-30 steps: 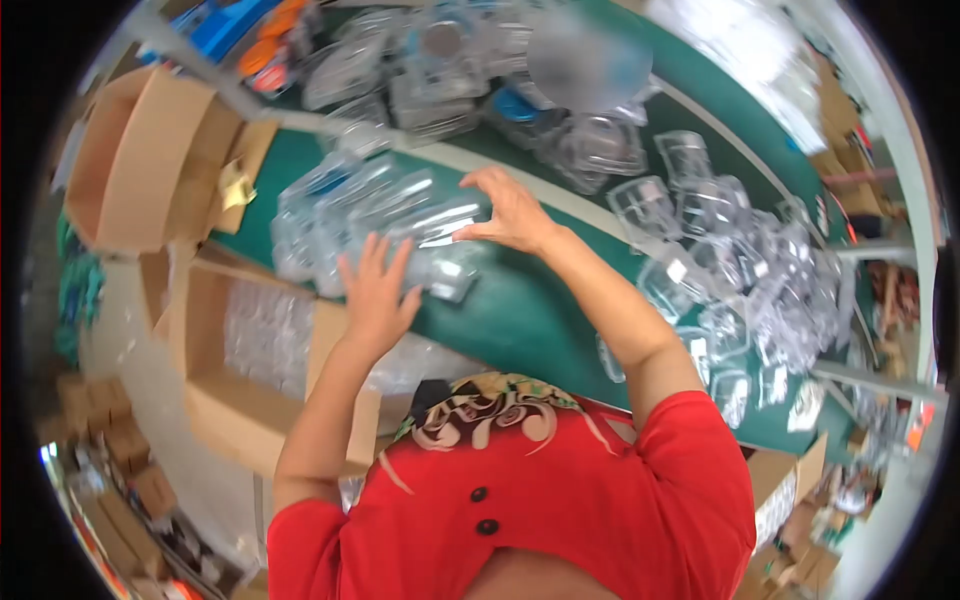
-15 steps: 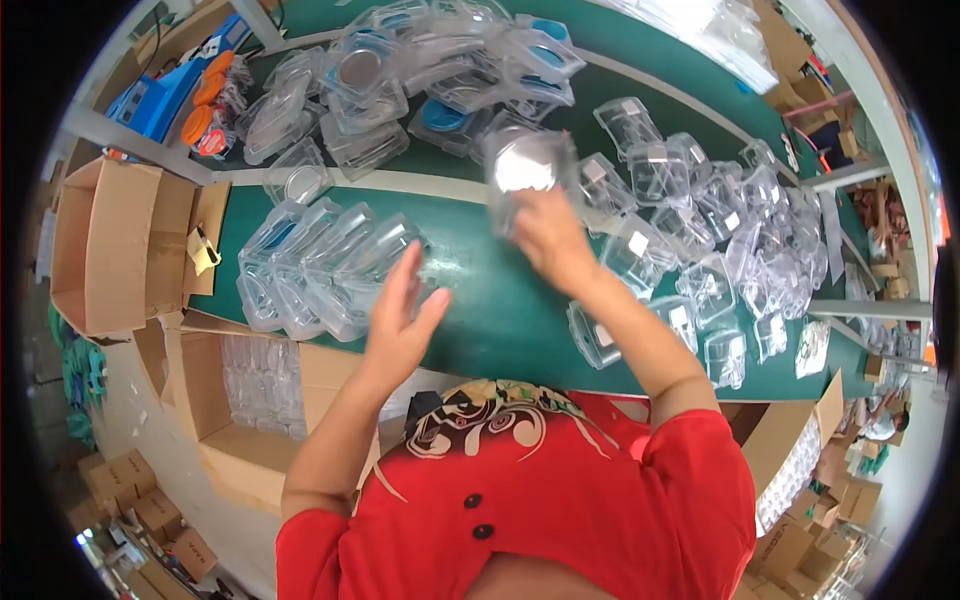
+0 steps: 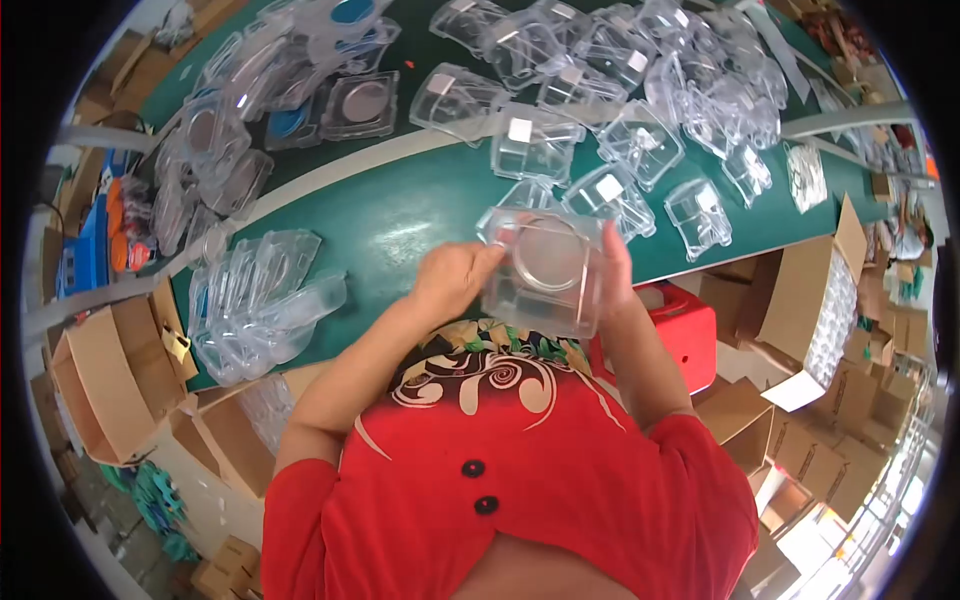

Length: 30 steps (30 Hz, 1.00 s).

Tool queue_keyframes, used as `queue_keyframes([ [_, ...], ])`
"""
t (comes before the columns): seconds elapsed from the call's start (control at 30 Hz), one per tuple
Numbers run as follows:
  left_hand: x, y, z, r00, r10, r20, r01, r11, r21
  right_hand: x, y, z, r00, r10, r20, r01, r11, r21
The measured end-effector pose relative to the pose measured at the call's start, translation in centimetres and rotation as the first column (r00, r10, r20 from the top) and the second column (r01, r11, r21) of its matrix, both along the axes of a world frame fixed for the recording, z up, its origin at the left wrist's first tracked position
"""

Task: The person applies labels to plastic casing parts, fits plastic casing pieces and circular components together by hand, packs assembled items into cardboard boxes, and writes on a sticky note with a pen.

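A clear plastic clamshell package point(image 3: 541, 304) with a round disc-shaped area is held up in front of my body, over the front edge of the table. My left hand point(image 3: 452, 280) grips its left edge, fingers closed. Along the right edge, my right hand point(image 3: 616, 268) holds it too, with part of the fingers hidden behind the plastic. Just beyond it lie loose clear packages point(image 3: 610, 195), some with white labels. To the left, a row of nested clear shells point(image 3: 255, 300) leans together on the green table point(image 3: 400, 235).
More clear shells with round discs point(image 3: 362, 103) are heaped at the back left, beyond a pale strip. Cardboard boxes point(image 3: 125, 375) stand at the left. A red stool point(image 3: 685, 340) and an open box of clear packages point(image 3: 815, 310) are at the right.
The package in my right hand has come back toward my body, and my left hand has moved right and closed on it. The camera view has turned to the right.
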<state>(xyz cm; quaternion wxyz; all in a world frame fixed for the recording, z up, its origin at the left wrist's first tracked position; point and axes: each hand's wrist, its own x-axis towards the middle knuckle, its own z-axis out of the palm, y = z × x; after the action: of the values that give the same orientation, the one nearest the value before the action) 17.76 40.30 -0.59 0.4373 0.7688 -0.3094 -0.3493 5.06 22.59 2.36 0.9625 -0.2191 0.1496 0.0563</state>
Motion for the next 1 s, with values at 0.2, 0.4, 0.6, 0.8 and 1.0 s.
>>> queue_keyframes([
  [0.2,0.6,-7.0,-3.7,0.713,-0.110,0.693,0.010,0.989,0.147,-4.4,-3.1,1.0,0.931,-0.353,-0.091,0.363,0.920,0.150],
  [0.4,-1.5,-8.1,-2.2,0.703,-0.426,0.570,0.059,0.833,0.550,-5.9,-4.0,-1.7,0.896,-0.410,-0.168,0.424,0.904,0.051],
  [0.6,1.2,-2.5,-1.4,0.711,-0.485,0.508,0.020,0.737,0.676,-5.1,-3.0,-2.7,0.932,-0.327,-0.158,0.324,0.945,-0.048],
  [0.8,1.3,-1.9,-1.7,0.867,-0.206,0.453,-0.033,0.885,0.465,-2.5,-0.8,-3.5,0.984,-0.106,-0.140,0.091,0.990,-0.112],
  [1.0,1.8,4.0,3.9,0.993,0.040,0.111,-0.022,0.987,-0.160,1.0,-0.1,-1.6,0.988,0.003,0.152,0.061,0.908,-0.414],
])
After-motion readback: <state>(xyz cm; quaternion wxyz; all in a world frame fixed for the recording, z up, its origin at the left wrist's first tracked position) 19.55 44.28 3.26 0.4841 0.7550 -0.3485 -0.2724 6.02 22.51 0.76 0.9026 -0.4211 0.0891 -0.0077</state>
